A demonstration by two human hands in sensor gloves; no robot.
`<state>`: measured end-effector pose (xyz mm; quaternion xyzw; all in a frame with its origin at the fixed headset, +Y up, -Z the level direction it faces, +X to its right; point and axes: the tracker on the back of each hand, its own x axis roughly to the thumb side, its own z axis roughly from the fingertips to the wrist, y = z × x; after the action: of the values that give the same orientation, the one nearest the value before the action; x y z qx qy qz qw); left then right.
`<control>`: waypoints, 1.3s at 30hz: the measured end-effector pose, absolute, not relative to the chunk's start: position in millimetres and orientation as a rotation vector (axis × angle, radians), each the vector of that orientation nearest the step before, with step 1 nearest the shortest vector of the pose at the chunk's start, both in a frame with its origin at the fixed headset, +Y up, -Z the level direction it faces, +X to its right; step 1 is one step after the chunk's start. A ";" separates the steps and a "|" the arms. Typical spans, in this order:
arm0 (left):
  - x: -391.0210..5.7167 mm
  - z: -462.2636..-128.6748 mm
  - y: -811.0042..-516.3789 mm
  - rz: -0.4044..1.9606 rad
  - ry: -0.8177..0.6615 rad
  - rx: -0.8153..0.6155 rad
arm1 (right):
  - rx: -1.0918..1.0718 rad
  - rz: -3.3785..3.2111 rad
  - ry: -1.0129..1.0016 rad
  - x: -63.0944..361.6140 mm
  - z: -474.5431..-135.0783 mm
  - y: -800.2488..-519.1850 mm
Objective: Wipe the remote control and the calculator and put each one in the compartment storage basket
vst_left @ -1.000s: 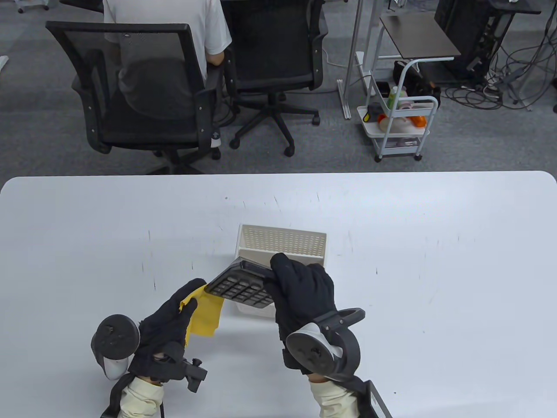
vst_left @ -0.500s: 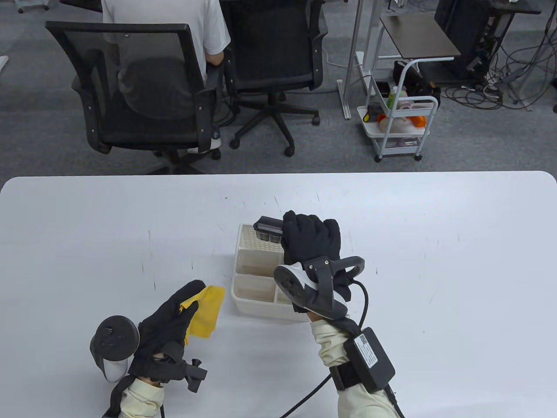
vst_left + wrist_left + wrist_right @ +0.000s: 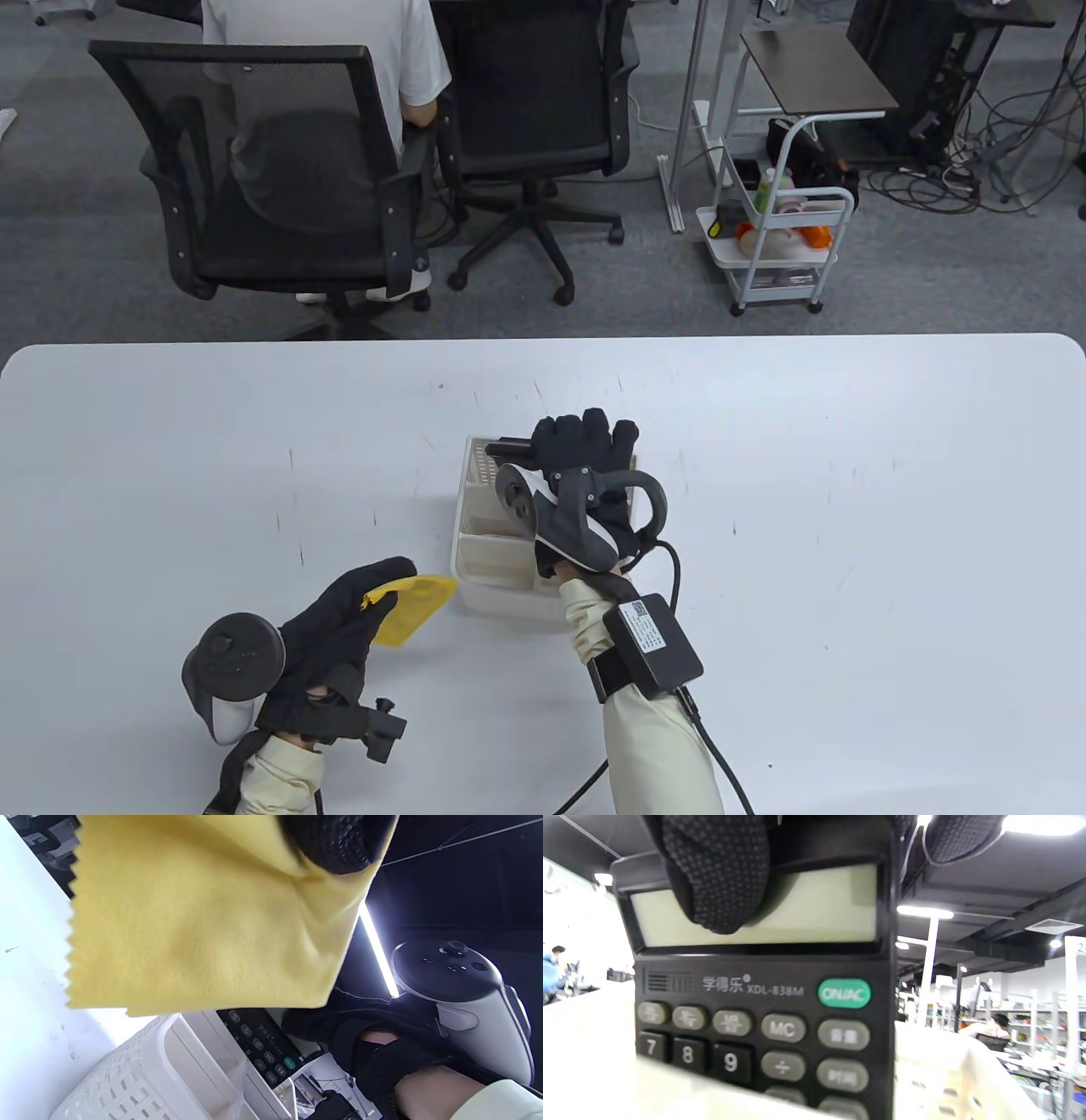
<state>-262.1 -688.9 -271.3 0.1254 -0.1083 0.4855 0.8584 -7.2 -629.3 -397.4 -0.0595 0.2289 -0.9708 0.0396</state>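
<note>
The black calculator [image 3: 763, 1018] stands upright, its lower keys sunk behind the wall of the white compartment basket [image 3: 475, 590]. My right hand [image 3: 585, 446] grips its top end from above the basket's rear compartment, with the thumb [image 3: 721, 878] lying across the display. In the table view only the calculator's top edge [image 3: 513, 443] shows beside the fingers. The left wrist view shows the calculator [image 3: 263, 1043] inside the basket [image 3: 127, 1077]. My left hand [image 3: 356, 607] holds a yellow cloth [image 3: 411, 598] just left of the basket's front corner. No remote control shows in any view.
The white table [image 3: 848, 552] reaches out on all sides of the basket. Beyond its far edge stand two black office chairs [image 3: 280, 170], one with a person seated in it, and a small white cart [image 3: 776, 246].
My right hand carried the calculator from the basket's front to its rear, turned it upright and lowered it into the rear compartment. The left hand with the cloth barely shifted.
</note>
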 end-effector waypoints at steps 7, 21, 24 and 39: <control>-259.0 -269.3 -686.6 0.944 -0.244 0.267 | -0.113 -2.970 0.589 -13.4 -405.0 -647.4; -244.4 -273.6 -695.3 0.934 -0.285 0.201 | -0.263 -3.087 0.626 12.6 -371.0 -646.4; -238.5 -276.2 -698.2 0.958 -0.312 0.166 | -0.312 -3.093 0.631 20.9 -346.5 -645.1; -238.9 -272.9 -693.0 0.970 -0.342 0.168 | -0.452 -3.204 0.650 70.5 -243.7 -691.4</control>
<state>-238.9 -693.0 -272.9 0.0804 -0.1632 0.4632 0.8674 70.5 -691.4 -243.7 -0.1366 0.1963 -0.9678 -0.0792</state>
